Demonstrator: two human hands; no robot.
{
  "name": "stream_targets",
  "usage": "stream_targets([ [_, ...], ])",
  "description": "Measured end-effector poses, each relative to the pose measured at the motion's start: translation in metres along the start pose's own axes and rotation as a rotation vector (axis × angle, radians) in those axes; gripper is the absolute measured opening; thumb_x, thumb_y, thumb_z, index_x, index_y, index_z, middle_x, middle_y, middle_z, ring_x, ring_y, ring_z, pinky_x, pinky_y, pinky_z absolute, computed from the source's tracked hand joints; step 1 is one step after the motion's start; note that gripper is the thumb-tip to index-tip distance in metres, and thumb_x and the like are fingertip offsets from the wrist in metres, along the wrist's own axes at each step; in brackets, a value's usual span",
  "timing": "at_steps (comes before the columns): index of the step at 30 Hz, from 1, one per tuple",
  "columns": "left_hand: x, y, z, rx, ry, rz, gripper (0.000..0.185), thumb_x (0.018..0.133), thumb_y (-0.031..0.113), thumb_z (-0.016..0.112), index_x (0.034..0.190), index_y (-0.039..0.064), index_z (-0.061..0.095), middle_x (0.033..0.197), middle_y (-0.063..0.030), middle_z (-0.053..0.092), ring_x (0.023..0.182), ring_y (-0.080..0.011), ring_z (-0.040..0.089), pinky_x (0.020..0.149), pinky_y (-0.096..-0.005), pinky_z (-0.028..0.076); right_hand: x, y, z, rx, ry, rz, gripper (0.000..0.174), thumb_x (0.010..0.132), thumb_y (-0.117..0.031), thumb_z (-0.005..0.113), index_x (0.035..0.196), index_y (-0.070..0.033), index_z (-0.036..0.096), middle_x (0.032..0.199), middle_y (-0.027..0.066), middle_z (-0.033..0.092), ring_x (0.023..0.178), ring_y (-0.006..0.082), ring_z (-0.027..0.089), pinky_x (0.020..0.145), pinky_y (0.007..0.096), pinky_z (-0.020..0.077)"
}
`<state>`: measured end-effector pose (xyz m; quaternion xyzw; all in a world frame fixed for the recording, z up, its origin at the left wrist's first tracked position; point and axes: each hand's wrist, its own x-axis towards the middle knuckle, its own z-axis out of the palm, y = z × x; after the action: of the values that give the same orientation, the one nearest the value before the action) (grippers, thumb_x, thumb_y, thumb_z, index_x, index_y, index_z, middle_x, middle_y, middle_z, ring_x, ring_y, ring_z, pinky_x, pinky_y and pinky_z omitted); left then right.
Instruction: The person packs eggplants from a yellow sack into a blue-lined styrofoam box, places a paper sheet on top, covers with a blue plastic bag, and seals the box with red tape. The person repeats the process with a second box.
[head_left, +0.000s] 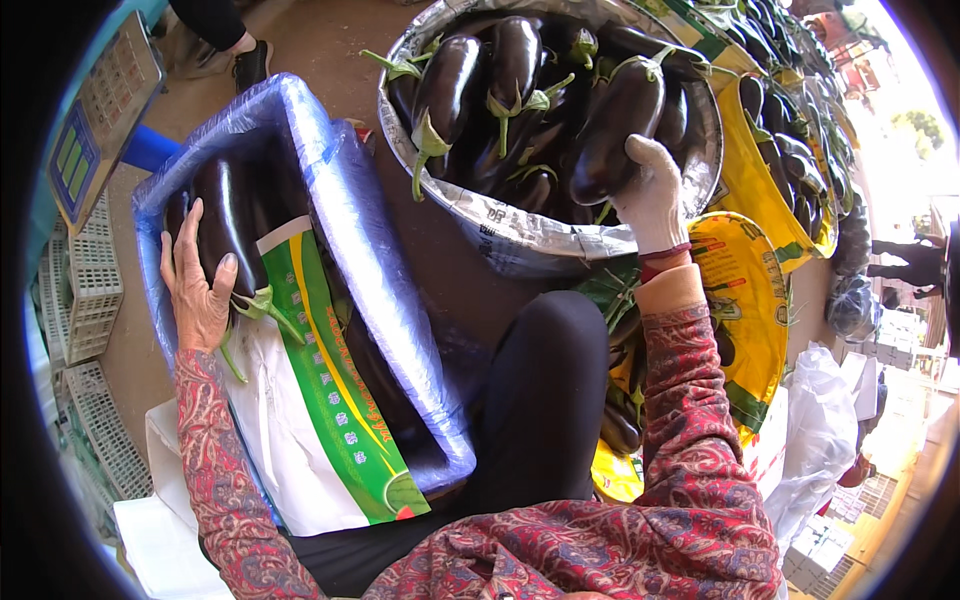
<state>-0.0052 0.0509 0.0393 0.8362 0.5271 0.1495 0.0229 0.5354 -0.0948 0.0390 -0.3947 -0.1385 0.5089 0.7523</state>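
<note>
My bare left hand (196, 292) lies with spread fingers against a glossy dark eggplant (229, 214) in the left crate. The thumb touches its lower end, near the green calyx and stem. Clear plastic film wraps the rim of this blue crate (360, 247). A white and green printed sheet (300, 420) drapes over the crate's near part, with more eggplants partly under it. On the right, my right hand (654, 191), in a white knit glove, grips an eggplant (622, 124) above a heaped round tub; the thumb is on top and the fingers are mostly hidden beneath.
Printed sheeting lines the tub (517, 240). A digital scale (105, 112) stands at far left above white plastic crates (94, 277). Yellow bags (739, 300) and heaped eggplants (795, 157) lie to the right, beside clear plastic bags (814, 435). Another person's shoe (253, 66) shows at the top.
</note>
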Motion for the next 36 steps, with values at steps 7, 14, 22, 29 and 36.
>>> stream_targets([
  [7, 0.009, 0.011, 0.005, -0.029, -0.021, 0.008, 0.078, 0.099, 0.058, 0.053, 0.164, 0.019, 0.033, 0.169, -0.0039, 0.035, 0.157, -0.0429, 0.018, 0.130, -0.0539, 0.012, 0.070, -0.097, -0.056, -0.781, -0.067, -0.256, 0.042, 0.096, -0.020, 0.067, 0.132, 0.001, 0.063, 0.117, 0.0147, 0.073, 0.107, 0.0281, 0.072, 0.096, 0.0427, 0.0589],
  [14, -0.006, -0.015, 0.000, -0.040, -0.014, 0.101, 0.065, 0.099, 0.047, 0.059, 0.149, 0.007, 0.048, 0.153, -0.0159, 0.050, 0.143, -0.0389, 0.042, 0.122, -0.0519, 0.026, 0.070, -0.077, -0.031, -1.872, -0.025, -0.002, 0.041, 0.095, -0.032, 0.065, 0.117, 0.002, 0.072, 0.117, 0.0214, 0.072, 0.118, 0.0358, 0.068, 0.097, 0.0448, 0.0561],
  [22, -0.007, -0.003, 0.000, -0.098, 0.026, -0.045, 0.079, 0.093, 0.059, 0.060, 0.162, 0.029, 0.037, 0.163, -0.0137, 0.042, 0.154, -0.0474, 0.022, 0.127, -0.0570, 0.018, 0.053, 0.002, -0.050, -2.286, 0.353, 0.213, 0.113, 0.072, -0.038, 0.080, 0.166, -0.011, 0.024, 0.137, 0.0339, 0.059, 0.124, 0.0448, 0.063, 0.105, 0.0452, 0.0531],
  [29, 0.002, 0.006, 0.007, -0.080, 0.087, 0.068, 0.075, 0.095, 0.055, 0.058, 0.159, 0.020, 0.042, 0.157, -0.0149, 0.049, 0.151, -0.0429, 0.031, 0.129, -0.0536, 0.015, 0.036, -0.093, -0.052, -1.382, 0.195, 0.280, 0.044, 0.081, -0.029, 0.069, 0.108, 0.005, 0.069, 0.100, 0.0194, 0.073, 0.095, 0.0307, 0.069, 0.086, 0.0381, 0.0536],
  [36, 0.000, 0.000, 0.004, -0.064, 0.088, 0.115, 0.072, 0.099, 0.050, 0.054, 0.160, 0.015, 0.039, 0.160, -0.0114, 0.048, 0.152, -0.0324, 0.036, 0.130, -0.0501, 0.011, 0.012, -0.109, -0.026, -2.055, 0.130, 0.268, 0.054, 0.079, -0.036, 0.066, 0.119, -0.001, 0.070, 0.104, 0.0237, 0.073, 0.104, 0.0400, 0.069, 0.094, 0.0429, 0.0514],
])
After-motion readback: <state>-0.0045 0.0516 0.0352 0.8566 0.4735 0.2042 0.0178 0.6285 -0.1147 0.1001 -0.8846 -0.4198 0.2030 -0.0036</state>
